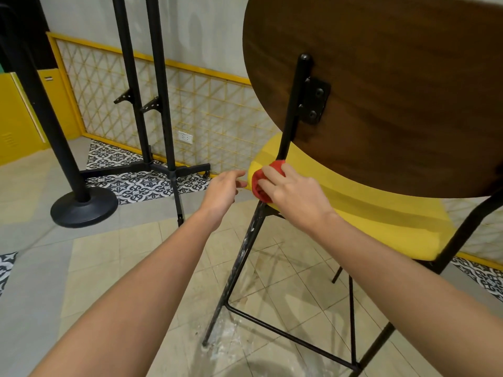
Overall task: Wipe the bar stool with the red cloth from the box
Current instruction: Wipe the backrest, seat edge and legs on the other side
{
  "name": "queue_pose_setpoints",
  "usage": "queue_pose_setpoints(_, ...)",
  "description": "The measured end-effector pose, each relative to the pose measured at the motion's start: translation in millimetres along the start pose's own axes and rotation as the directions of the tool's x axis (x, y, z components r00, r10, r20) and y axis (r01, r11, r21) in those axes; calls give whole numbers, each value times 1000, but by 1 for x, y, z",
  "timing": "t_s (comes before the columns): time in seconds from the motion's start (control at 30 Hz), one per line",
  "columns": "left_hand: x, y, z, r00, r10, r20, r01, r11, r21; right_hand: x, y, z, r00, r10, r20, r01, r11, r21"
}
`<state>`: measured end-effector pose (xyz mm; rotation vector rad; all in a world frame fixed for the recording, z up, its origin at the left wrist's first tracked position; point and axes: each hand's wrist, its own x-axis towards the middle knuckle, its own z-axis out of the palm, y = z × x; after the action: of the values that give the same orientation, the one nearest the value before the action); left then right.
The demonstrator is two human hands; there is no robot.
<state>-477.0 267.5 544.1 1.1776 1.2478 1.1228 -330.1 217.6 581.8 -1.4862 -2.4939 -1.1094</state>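
The bar stool stands close on the right, with a yellow seat (381,213), a dark wooden backrest (394,91) and thin black metal legs (239,270). My right hand (294,191) presses a bunched red cloth (260,183) against the seat's left edge, by the backrest's black post. Just left of the cloth, my left hand (223,190) hovers with fingers loosely apart, its fingertips almost at the seat edge and holding nothing. No box is in view.
A black round-based pole (81,208) stands at the left. Two black uprights on a cross-shaped foot (152,164) stand behind it, before a yellow lattice wall panel (190,104). White smears mark the tiled floor (223,336) under the stool.
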Motion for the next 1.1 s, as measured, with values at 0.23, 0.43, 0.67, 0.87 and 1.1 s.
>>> queue_pose_setpoints(0.23, -6, -5, 11, 998, 44, 50, -46, 998, 39, -6, -2, 10, 998, -20, -55, 22, 999, 39)
queue_pose_setpoints(0.43, -8, -10, 12, 998, -18, 56, 16, 1000, 26, -26, -7, 27, 995, -51, -87, 65, 985, 160)
queue_pose_setpoints(0.67, -5, -11, 10, 998, -30, 50, 29, 999, 22, -29, -8, 44, 940, 286, -184, -199, 901, 387)
queue_pose_setpoints(0.87, -4, -15, 10, 997, -54, 54, 53, 999, 7, -31, -35, 54, 849, 518, -102, -358, 706, 611)
queue_pose_setpoints(1.1, -4, -9, 9, 998, -44, 47, 44, 999, 3, -17, -31, 38, 669, 723, 170, -541, 317, 779)
